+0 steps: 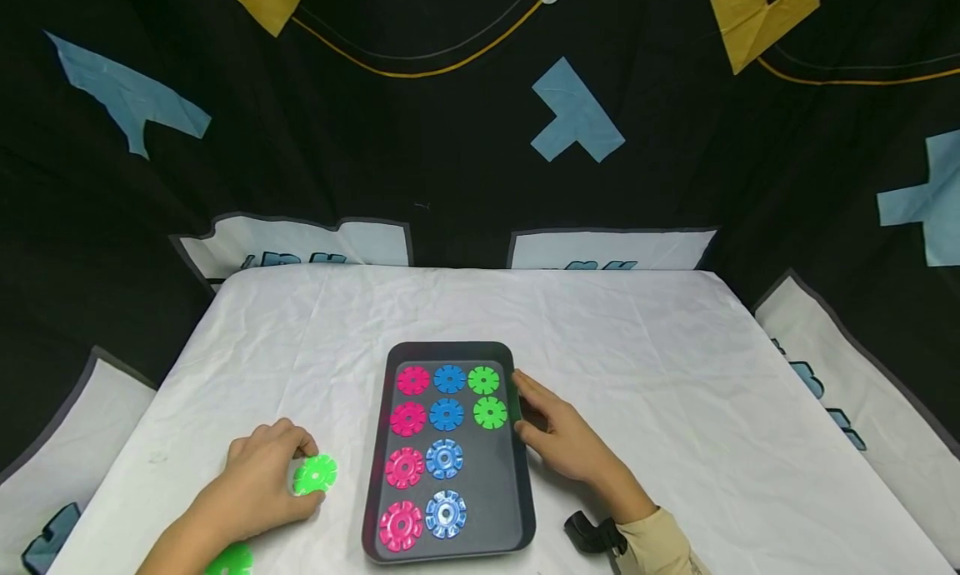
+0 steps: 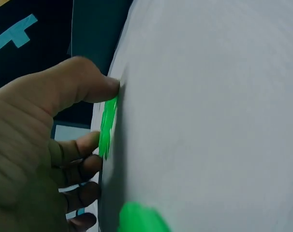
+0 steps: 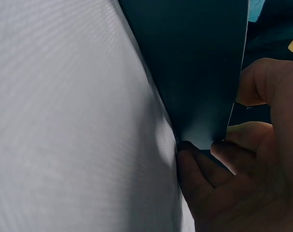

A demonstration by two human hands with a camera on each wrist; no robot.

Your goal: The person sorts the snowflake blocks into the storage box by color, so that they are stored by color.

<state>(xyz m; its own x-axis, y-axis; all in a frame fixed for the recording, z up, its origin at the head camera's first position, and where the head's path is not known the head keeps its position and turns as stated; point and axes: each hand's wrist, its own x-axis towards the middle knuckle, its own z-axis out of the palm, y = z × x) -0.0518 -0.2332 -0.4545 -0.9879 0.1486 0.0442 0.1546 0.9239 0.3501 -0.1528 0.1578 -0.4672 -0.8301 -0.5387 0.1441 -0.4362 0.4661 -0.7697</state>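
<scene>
A dark baking tray [image 1: 491, 492] lies on the white cloth, bearing rows of toothed plastic discs. Pink discs [image 1: 405, 467] fill its left column. Beside them run blue discs [image 1: 444, 458], and two green discs [image 1: 490, 412] sit at the upper right. Left of the tray, my left hand [image 1: 258, 479] pinches a green disc [image 1: 315, 474] between thumb and fingers; the left wrist view shows this disc [image 2: 108, 126] edge-on. Another green disc [image 1: 231, 561] lies partly hidden under the left wrist. My right hand [image 1: 558, 433] holds the tray's right edge, its fingers against the side wall [image 3: 195, 87].
White cloth covers the table [image 1: 675, 375]. A black strap-like piece [image 1: 592, 532] sits by the right sleeve [image 1: 660, 542]. Behind the table hangs a black curtain [image 1: 450, 167] with blue and yellow patches.
</scene>
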